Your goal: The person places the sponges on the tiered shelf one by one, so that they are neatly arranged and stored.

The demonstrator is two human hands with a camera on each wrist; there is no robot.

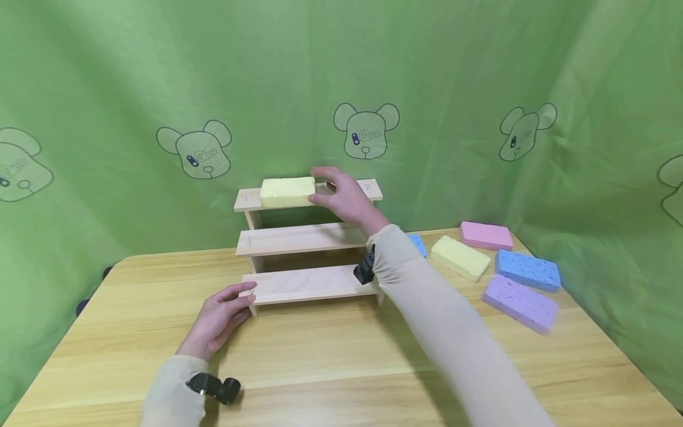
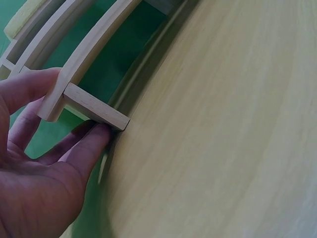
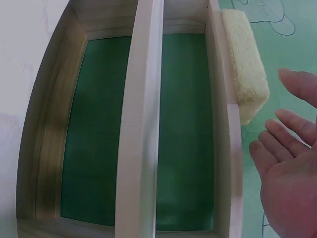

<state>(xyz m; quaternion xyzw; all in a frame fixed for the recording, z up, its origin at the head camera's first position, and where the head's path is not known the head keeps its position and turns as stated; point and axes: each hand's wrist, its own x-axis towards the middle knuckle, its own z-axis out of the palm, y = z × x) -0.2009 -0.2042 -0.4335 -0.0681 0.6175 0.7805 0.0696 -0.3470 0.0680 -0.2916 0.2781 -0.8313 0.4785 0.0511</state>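
A small three-tier wooden shelf stands on the table. One pale yellow sponge lies flat on its top tier, left of the middle. My right hand is at that sponge's right end, thumb and fingers spread; the right wrist view shows a gap between the fingers and the sponge. My left hand grips the left end of the bottom tier. In the left wrist view, one digit lies on the board and others touch the side leg.
On the table's right side lie a second yellow sponge, a pink sponge, a blue sponge and a purple sponge. Another blue sponge is partly hidden by the right sleeve. A green curtain hangs behind.
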